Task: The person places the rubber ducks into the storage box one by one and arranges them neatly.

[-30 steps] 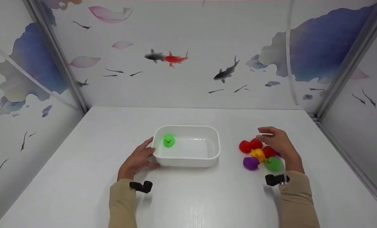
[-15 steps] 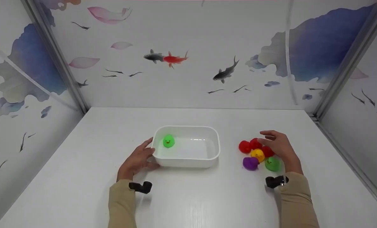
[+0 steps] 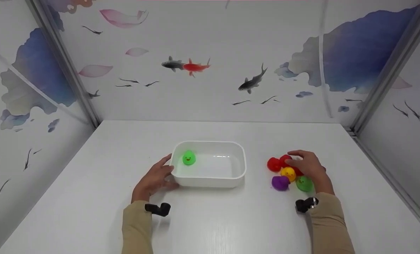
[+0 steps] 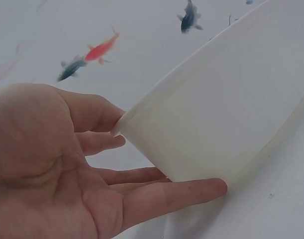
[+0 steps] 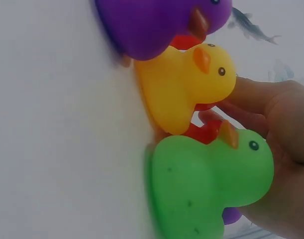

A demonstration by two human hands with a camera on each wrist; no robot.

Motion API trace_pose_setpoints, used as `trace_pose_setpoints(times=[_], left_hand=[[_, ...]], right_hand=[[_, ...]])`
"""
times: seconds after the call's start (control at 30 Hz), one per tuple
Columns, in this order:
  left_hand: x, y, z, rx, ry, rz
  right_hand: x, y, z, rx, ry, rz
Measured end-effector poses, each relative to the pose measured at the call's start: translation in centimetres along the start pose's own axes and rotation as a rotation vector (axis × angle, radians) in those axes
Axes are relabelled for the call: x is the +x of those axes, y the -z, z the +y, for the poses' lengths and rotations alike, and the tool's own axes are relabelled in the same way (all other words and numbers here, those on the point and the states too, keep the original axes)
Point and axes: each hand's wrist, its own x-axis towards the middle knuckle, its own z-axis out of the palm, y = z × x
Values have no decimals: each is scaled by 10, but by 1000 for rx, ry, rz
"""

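Observation:
My left hand (image 3: 155,180) rests against the left end of a white plastic tub (image 3: 210,182). In the left wrist view the thumb lies along the tub wall (image 4: 206,109) and the fingertips touch its edge. Inside the tub sits a green rubber duck (image 3: 189,158). My right hand (image 3: 309,166) reaches over the ducks on the right, thumb and fingers apart beside a red duck (image 3: 285,160); contact is unclear. Around it stand another red duck (image 3: 274,164), a yellow duck (image 3: 288,174), a purple duck (image 3: 280,183) and a green duck (image 5: 191,184). A further red one is mostly hidden beneath the hand.
The white table (image 3: 210,218) bears the tub and the ducks. Printed panels with fish and petals (image 3: 210,95) enclose its back and sides. Another bit of purple (image 5: 232,215) shows behind the green duck in the right wrist view.
My right hand has come down closer to the red ducks, over the back of the group. The left hand and the tub stay in place.

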Motion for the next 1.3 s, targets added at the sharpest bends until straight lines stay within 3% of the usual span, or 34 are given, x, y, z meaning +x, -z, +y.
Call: trace_pose_setpoints(times=[0.3,0.63,0.9,1.3], left_hand=[[0,1,-2,-36,-5,4],[-1,-1,-7,-22,24,9],[2,-2,-5,-17,4,-9],[-1,-2,0,-34,4,15]], right_hand=[[3,-5,1,-32,26,27],[-4,0,-7,2,1,51],[-16,10,-31,128,49,59],[-42,14,-81,240,138,80]])
